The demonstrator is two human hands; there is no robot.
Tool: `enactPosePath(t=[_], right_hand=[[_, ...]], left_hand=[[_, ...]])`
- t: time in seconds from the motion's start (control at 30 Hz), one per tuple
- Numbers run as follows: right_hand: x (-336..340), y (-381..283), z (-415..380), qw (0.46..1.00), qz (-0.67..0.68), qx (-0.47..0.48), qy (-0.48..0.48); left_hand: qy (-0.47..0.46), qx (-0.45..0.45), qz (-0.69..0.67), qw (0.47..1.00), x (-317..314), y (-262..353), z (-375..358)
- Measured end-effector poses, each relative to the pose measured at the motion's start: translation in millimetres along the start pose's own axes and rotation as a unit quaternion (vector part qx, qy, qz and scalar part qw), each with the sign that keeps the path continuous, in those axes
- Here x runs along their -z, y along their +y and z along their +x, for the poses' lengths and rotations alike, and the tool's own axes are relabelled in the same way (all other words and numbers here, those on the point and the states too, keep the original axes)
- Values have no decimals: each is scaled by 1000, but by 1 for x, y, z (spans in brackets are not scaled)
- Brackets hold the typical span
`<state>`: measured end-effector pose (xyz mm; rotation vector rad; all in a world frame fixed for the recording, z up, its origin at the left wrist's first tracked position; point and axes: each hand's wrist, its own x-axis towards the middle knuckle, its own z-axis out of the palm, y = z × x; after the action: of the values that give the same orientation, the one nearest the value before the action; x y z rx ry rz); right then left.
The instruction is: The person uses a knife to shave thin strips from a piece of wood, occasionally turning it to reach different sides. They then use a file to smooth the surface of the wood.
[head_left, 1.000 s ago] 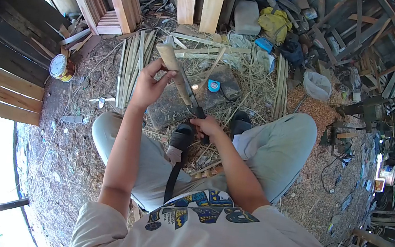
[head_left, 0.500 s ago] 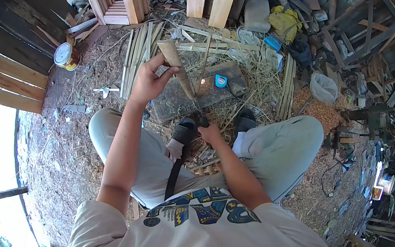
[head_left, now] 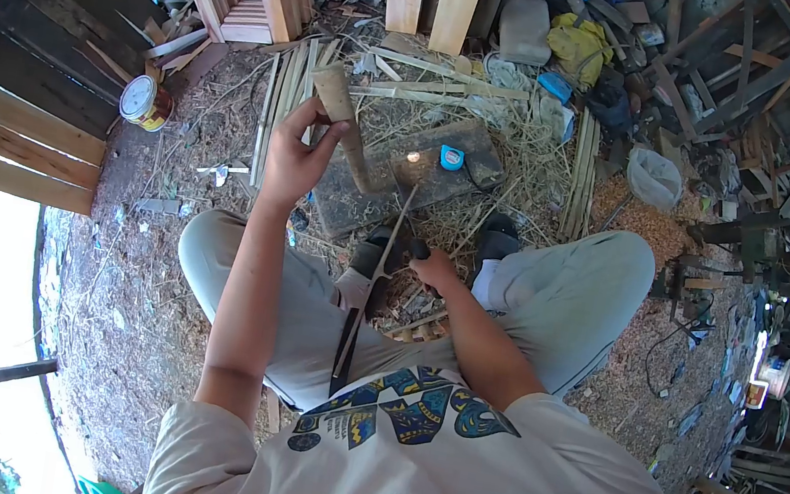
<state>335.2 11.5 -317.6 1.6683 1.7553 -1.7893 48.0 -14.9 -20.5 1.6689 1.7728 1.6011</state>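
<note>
My left hand (head_left: 297, 154) pinches a tapered, pale wooden piece (head_left: 343, 113) between thumb and fingers; its wide end points up and its narrow end rests over a dark wooden board (head_left: 444, 188). My right hand (head_left: 434, 269), lower and to the right, is closed round a dark handle (head_left: 420, 250). A long thin strip (head_left: 375, 287) runs from the board's near edge down over my lap, left of the handle; whether it joins the handle is unclear. A blue tape measure (head_left: 451, 158) lies on the board.
Thin wooden strips (head_left: 441, 98) lie past the board, with more to both sides. A paint can (head_left: 146, 103) stands at left. Sawdust and a whitish bag (head_left: 654, 176) are at right. Planks (head_left: 459, 3) lean at the back. My sandalled feet are near the board.
The upright strip beyond the board is gone from there, and a long strip now slants down over my lap. The narrow end of the wooden piece has shifted left. My right hand has moved slightly right.
</note>
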Motion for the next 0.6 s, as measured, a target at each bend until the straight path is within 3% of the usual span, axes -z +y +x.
enactPosePath(t=[0.23,0.3,0.33,0.4,0.53,0.6], right_hand=[[10,-9,-18,986,157,19,-60],[13,-22,-30,929,341,-59,-132],[15,-27,-35,929,343,-59,-130],[19,-34,-41,874,452,-60,-166],[35,-33,-54,831,499,-50,-240],[37,-33,-60,836,494,-49,-234]], left_hand=[[58,-3,-8,998,4,-17,-7],[63,-7,-6,998,5,-19,-7],[69,-12,-3,998,4,-18,-5],[70,-17,-20,997,2,-16,-4],[60,-5,-44,997,-3,-14,-2],[52,-19,-35,998,-6,-13,-1]])
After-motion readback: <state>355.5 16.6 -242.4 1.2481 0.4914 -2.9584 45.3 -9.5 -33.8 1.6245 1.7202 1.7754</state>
